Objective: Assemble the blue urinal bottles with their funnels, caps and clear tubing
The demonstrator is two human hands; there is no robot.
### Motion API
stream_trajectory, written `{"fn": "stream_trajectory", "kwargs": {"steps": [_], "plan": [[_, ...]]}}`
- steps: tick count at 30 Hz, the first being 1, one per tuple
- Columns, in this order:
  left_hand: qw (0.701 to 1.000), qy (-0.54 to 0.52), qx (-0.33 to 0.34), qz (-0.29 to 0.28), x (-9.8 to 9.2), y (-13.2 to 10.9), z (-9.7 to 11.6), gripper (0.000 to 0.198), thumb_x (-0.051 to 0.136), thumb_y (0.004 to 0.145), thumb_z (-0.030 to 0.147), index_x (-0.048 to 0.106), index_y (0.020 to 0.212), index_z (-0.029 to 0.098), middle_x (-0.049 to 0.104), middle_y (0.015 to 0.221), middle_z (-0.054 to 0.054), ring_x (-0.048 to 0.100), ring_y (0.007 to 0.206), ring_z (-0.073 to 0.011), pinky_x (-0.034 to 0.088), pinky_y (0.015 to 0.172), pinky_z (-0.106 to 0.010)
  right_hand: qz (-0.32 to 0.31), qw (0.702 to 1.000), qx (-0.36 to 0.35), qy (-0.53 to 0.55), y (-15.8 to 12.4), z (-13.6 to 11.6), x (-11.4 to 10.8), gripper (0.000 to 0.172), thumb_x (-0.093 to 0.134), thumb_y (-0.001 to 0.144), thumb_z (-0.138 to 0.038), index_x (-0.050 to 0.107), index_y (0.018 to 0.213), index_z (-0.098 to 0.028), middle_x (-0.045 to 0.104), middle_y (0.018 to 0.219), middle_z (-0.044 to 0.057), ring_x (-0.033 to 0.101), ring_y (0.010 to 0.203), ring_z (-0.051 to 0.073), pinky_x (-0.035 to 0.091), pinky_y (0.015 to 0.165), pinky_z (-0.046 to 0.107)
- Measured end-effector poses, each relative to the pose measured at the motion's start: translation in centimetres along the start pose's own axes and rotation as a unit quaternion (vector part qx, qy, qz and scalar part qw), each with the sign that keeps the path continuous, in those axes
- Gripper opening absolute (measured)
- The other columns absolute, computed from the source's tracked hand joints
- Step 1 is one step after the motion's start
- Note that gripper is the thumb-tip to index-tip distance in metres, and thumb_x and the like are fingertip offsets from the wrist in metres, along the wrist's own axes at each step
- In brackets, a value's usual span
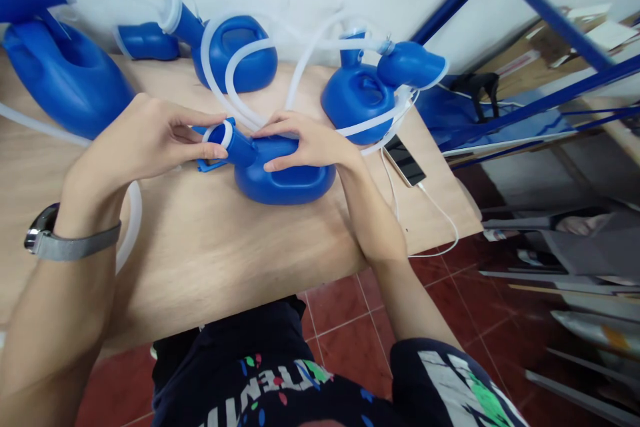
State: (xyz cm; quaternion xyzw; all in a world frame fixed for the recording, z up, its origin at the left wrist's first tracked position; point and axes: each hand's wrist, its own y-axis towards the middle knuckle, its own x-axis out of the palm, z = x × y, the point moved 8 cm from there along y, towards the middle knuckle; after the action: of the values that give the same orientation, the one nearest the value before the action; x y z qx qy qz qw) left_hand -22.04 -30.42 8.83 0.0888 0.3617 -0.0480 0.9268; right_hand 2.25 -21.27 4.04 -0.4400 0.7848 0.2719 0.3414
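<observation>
A blue plastic bottle point(285, 190) lies on the wooden table point(200, 240), its neck pointing left, with a white ring point(227, 135) at the mouth. My left hand point(175, 140) pinches the rim of that mouth between thumb and fingers. Over the bottle's body and the base of its neck rests my right hand point(303, 140), thumb and fingers curved around it. A blue cap piece point(213, 165) shows under my left fingers, partly hidden. White tubing point(250, 117) runs just behind the bottle.
Behind stand more blue bottles point(240, 57) point(357, 100), a blue cup-like piece point(150, 41) and a blue funnel piece point(413, 65). A large blue bottle point(70, 80) is at the left. A phone point(406, 160) with a white cable lies near the right edge, beside a blue metal frame point(545, 7).
</observation>
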Motion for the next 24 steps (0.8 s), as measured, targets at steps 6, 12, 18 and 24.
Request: {"fn": "stream_trajectory", "kwargs": {"steps": [6,12,18,24], "plan": [[1.0,0.001,-0.008,0.001,0.3,-0.1,0.1,0.067,0.101,0.085,0.076,0.098,0.133,0.03,0.091,0.099,-0.007,0.089,0.11,-0.0423,0.067,0.124,-0.063,-0.001,1.0,-0.015,0.016,0.2,-0.8,-0.1,0.071,0.101,0.092,-0.074,0.093,0.149,-0.032,0.084,0.145,0.01,0.076,0.138,0.041,0.056,0.135,0.064],[0.998,-0.044,-0.008,-0.052,0.9,0.6,-0.2,0.082,0.098,0.082,0.089,0.095,0.137,0.028,0.091,0.103,-0.006,0.088,0.119,-0.0429,0.07,0.118,-0.06,0.005,0.999,-0.014,0.028,0.0,-0.9,-0.3,0.07,0.103,0.092,-0.072,0.095,0.149,-0.033,0.086,0.147,0.01,0.077,0.14,0.041,0.056,0.136,0.063],[0.981,-0.176,-0.073,0.022,4.8,1.8,-0.9,0.093,0.051,0.109,0.102,0.091,0.138,0.023,0.089,0.143,-0.014,0.082,0.14,-0.0394,0.063,0.127,-0.057,0.012,0.999,-0.011,0.038,-0.3,-0.5,-0.2,0.071,0.103,0.091,-0.075,0.095,0.148,-0.033,0.085,0.147,0.009,0.078,0.142,0.041,0.054,0.138,0.062],[0.963,-0.24,-0.01,0.122,7.6,2.4,-0.7,0.091,0.037,0.115,0.098,0.091,0.125,0.025,0.091,0.127,-0.012,0.084,0.124,-0.0322,0.062,0.119,-0.055,0.02,0.999,-0.022,0.034,0.0,-0.9,-0.2,0.069,0.105,0.089,-0.074,0.096,0.144,-0.033,0.087,0.145,0.01,0.079,0.141,0.042,0.055,0.137,0.064]]}}
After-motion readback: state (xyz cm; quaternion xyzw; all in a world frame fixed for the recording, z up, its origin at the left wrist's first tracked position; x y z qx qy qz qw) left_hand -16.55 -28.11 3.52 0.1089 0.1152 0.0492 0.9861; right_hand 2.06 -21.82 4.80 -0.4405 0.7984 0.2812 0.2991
